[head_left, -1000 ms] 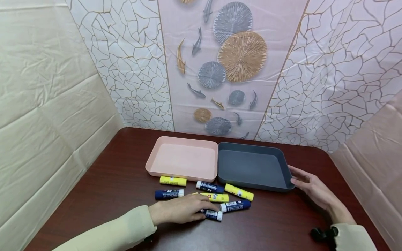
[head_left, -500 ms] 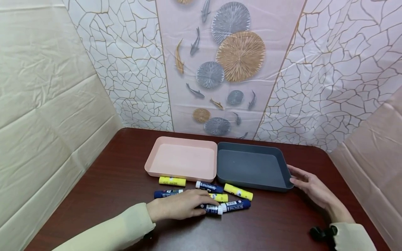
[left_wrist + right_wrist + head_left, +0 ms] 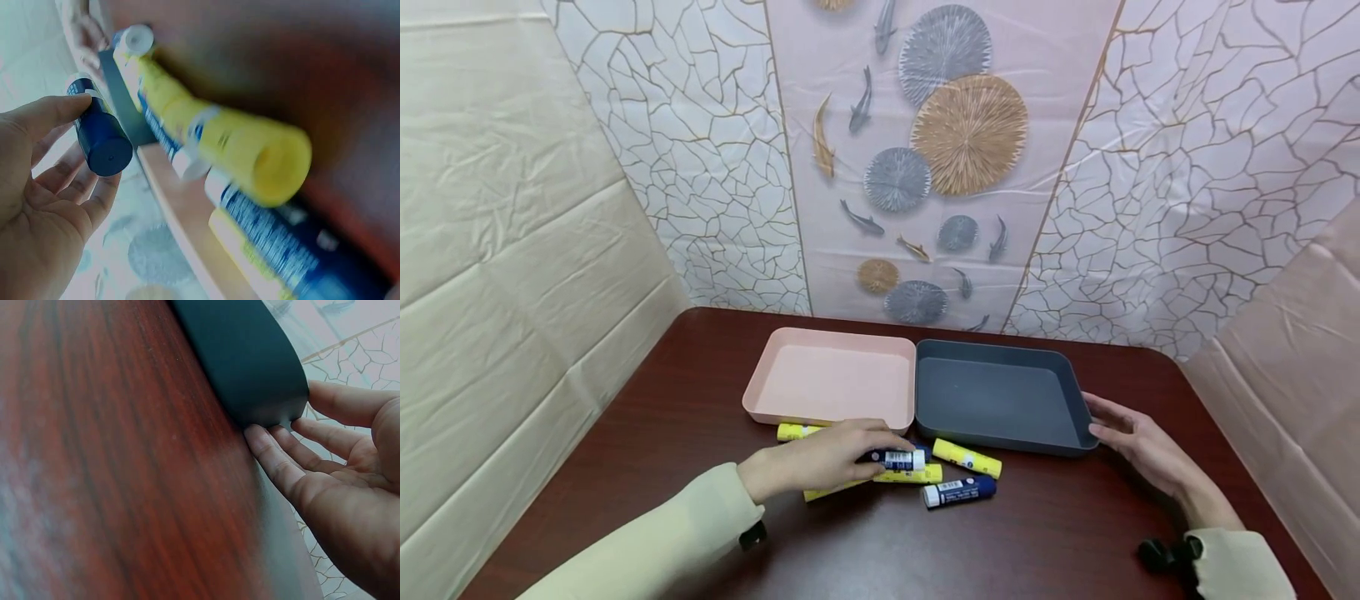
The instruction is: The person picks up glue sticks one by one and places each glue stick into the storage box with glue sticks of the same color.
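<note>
Table (image 3: 1037, 533): reddish-brown, frame bottom
Left hand (image 3: 816, 458): you're pinching a blue tube (image 3: 901, 460), lower middle
Right hand (image 3: 1150, 446): yours is spread, touching the grey tray (image 3: 1000, 396), lower right

From my end I see a draped booth: 1 dark wood-grain table (image 3: 1015, 542), walled by 2 plain creased side hangings (image 3: 497, 225) and a fish-patterned backdrop (image 3: 917, 183). The building's kind I can't tell.
</note>
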Action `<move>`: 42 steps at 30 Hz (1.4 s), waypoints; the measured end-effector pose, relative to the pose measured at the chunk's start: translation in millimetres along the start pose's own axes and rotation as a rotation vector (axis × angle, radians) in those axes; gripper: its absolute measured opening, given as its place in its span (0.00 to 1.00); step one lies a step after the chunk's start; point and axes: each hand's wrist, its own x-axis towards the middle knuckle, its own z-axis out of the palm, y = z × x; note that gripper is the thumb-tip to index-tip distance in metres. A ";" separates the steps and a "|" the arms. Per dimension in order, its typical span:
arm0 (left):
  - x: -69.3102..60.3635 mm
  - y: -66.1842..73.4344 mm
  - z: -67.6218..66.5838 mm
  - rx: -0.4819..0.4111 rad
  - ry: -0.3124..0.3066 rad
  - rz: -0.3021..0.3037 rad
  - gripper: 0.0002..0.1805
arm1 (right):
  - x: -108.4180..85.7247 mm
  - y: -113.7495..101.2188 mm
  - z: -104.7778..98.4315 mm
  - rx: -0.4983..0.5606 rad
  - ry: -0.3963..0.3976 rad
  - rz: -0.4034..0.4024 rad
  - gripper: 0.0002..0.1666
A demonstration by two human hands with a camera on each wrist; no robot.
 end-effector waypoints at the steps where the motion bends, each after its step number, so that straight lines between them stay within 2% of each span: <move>1: 0.8 -1.6 -4.0 -0.005 0.012 -0.002 0.24 | 0.0 -0.1 -0.1 0.001 0.000 0.000 0.45; 10: 9.5 -24.5 -38.2 -0.052 0.058 -0.076 0.25 | 1.9 -2.2 -0.1 0.005 -0.002 -0.033 0.43; 14: 14.0 -37.7 -52.1 -0.072 0.069 -0.085 0.24 | 1.4 -0.9 -1.2 0.002 -0.005 -0.035 0.42; 22: 24.8 -61.8 -74.6 -0.157 0.045 -0.157 0.24 | 1.2 -0.8 -2.8 0.013 0.005 -0.022 0.43; 25: 28.7 -70.7 -81.8 -0.183 0.047 -0.162 0.24 | 1.6 -1.7 -2.4 0.013 0.005 -0.028 0.42; 31: 35.8 -88.6 -90.9 -0.182 0.083 -0.190 0.25 | 1.0 -1.3 -0.9 0.013 0.006 -0.036 0.42; 42: 49.8 -113.7 -94.8 -0.181 0.101 -0.263 0.23 | -0.6 3.5 1.3 0.027 0.011 -0.036 0.41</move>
